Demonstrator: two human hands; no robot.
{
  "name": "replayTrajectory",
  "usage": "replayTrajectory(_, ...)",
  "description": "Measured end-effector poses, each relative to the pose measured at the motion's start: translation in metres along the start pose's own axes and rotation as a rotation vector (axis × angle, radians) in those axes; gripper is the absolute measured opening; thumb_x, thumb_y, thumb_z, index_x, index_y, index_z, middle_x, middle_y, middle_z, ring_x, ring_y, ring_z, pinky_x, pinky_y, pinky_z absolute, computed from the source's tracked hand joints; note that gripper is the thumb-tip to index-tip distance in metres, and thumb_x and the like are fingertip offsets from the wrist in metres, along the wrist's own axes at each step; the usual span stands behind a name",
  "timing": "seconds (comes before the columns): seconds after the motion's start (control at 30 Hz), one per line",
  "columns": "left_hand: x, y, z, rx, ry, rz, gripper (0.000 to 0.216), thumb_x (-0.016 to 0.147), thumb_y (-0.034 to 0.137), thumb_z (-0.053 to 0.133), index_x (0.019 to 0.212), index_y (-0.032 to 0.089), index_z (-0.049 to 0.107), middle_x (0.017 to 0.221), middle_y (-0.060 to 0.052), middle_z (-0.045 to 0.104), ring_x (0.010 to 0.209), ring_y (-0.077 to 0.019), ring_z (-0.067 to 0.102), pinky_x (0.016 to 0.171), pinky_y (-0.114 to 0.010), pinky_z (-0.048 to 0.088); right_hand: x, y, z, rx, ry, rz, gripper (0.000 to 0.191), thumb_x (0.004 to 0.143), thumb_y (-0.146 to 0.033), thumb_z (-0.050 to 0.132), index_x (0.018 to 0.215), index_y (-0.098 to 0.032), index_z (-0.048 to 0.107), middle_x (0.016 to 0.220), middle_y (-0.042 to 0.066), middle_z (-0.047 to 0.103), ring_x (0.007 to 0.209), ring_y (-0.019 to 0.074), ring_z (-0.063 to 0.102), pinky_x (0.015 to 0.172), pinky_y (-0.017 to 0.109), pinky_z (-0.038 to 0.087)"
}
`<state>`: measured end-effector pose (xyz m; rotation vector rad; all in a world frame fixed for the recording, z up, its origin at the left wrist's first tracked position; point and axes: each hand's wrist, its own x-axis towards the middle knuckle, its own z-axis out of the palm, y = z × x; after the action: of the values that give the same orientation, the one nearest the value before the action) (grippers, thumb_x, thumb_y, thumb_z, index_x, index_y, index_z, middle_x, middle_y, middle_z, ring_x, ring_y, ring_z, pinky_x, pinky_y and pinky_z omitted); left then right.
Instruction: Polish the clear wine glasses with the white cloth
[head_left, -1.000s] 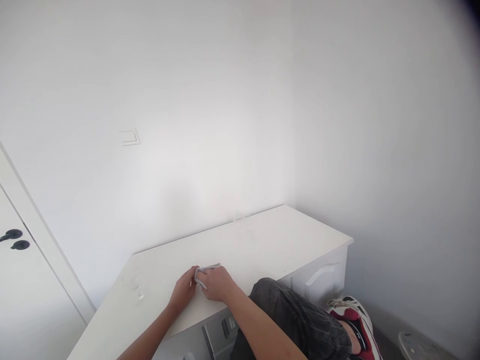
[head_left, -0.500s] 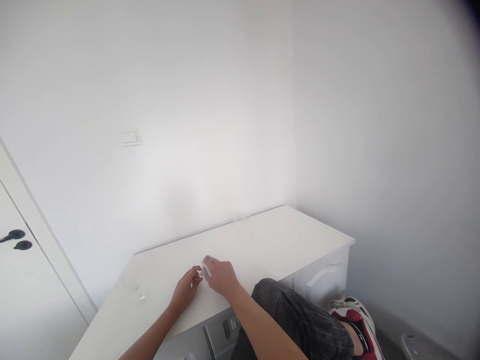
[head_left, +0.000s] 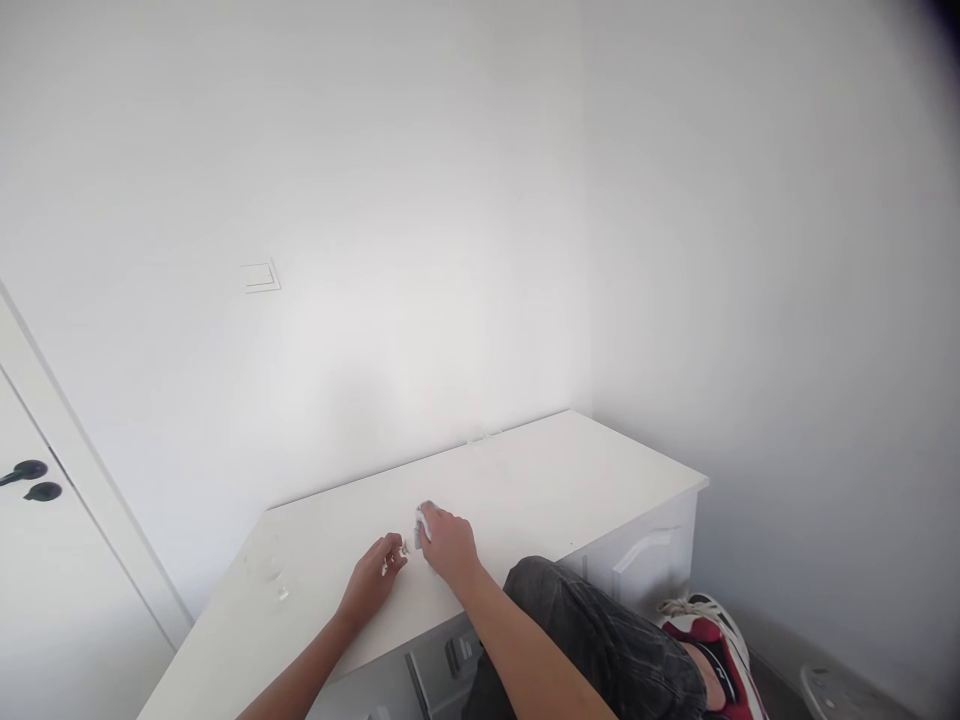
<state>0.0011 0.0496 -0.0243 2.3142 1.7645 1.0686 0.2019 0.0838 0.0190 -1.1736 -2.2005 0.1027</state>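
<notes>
My left hand [head_left: 373, 577] is closed over the white tabletop [head_left: 525, 490], its fingers pinching a small clear, shiny object [head_left: 404, 548] whose kind I cannot make out. Just to the right, my right hand [head_left: 453, 548] grips a crumpled white cloth [head_left: 419, 524]. A small gap separates the cloth from the shiny object. Farther left on the tabletop stands a transparent item [head_left: 281, 593], perhaps of glass, its outline hard to see against the white.
Small pale bits [head_left: 484, 437] lie along the wall edge. A light switch [head_left: 260, 276] is on the wall, and a door handle [head_left: 28, 471] at far left. My bent leg [head_left: 600, 630] in dark trousers sits against the cabinet front [head_left: 652, 555].
My right hand with the cloth has moved slightly up and right, away from the left fingers. The left hand stays almost in place.
</notes>
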Motion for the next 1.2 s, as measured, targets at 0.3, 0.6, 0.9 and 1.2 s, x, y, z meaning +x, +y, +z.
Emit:
replayTrajectory(0.3, 0.000, 0.000, 0.000, 0.031, -0.011, -0.017, 0.003, 0.088, 0.027, 0.050, 0.091, 0.027, 0.050, 0.078, 0.003, 0.057, 0.072, -0.0172, 0.058, 0.069, -0.028, 0.045, 0.000, -0.003, -0.005, 0.024, -0.073, -0.029, 0.029, 0.096, -0.035, 0.040, 0.119, -0.025, 0.054, 0.098, 0.007, 0.070, 0.083, 0.0211, 0.066, 0.071, 0.030, 0.045)
replayTrajectory(0.6, 0.000, -0.002, 0.000, 0.036, 0.016, -0.019, 0.012, 0.087, 0.024, 0.050, 0.097, 0.027, 0.055, 0.080, 0.002, 0.059, 0.074, -0.0173, 0.060, 0.070, -0.028, 0.047, -0.005, -0.005, -0.007, 0.075, -0.147, -0.301, 0.025, 0.094, -0.038, 0.046, 0.114, -0.028, 0.057, 0.107, 0.004, 0.069, 0.091, 0.0214, 0.066, 0.074, 0.030, 0.045)
replayTrajectory(0.9, 0.000, 0.001, 0.000, -0.052, 0.048, -0.111, 0.020, 0.095, 0.038, 0.043, 0.110, 0.027, 0.050, 0.090, -0.001, 0.061, 0.081, -0.0190, 0.063, 0.077, -0.032, 0.049, 0.008, 0.009, 0.002, 0.170, 0.043, 0.505, 0.024, 0.099, -0.030, 0.033, 0.115, -0.020, 0.048, 0.091, 0.013, 0.067, 0.080, 0.0246, 0.066, 0.064, 0.032, 0.044)
replayTrajectory(1.2, 0.000, -0.004, -0.001, -0.063, 0.021, -0.102, 0.016, 0.098, 0.040, 0.038, 0.101, 0.026, 0.046, 0.071, 0.004, 0.059, 0.062, -0.0177, 0.060, 0.062, -0.027, 0.046, 0.012, -0.003, 0.002, 1.248, -0.370, 0.468, 0.029, 0.082, -0.022, 0.043, 0.111, -0.021, 0.048, 0.077, 0.000, 0.058, 0.055, 0.0112, 0.053, 0.051, 0.022, 0.041)
